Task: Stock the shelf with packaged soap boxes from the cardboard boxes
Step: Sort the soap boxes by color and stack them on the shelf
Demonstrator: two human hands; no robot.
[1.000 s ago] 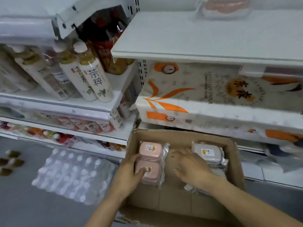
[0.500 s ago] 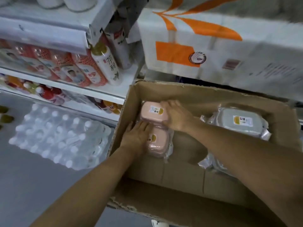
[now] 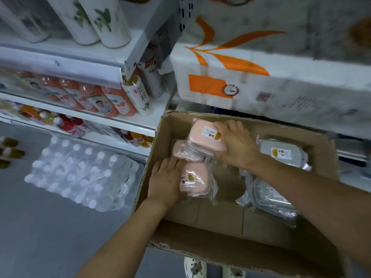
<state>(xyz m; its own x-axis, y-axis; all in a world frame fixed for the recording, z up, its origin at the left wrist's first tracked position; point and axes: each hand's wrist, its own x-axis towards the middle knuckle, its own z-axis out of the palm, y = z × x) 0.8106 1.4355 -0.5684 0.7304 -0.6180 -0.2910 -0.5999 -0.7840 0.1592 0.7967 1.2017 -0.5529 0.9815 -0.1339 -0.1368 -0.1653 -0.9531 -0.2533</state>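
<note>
Three pink soap boxes show in the cardboard box (image 3: 230, 227), all toward its left wall. The top pink soap box (image 3: 202, 137) sits near the far left corner, gripped by the right hand (image 3: 235, 145), fingers curled over its right end. The lower pink soap box (image 3: 195, 182) lies along the left wall, with the left hand (image 3: 165, 179) curled round its left side. A third pink soap box (image 3: 179, 150) lies between those two, partly covered. Toward the right wall there is one grey soap box (image 3: 282, 154) with its label up, and a pile of wrapped grey ones (image 3: 269, 199) that cannot be counted. Behind the far edge stands a toilet paper pack (image 3: 261, 77); left of the carton, a water bottle pack (image 3: 80, 173) lies on the floor.
</note>
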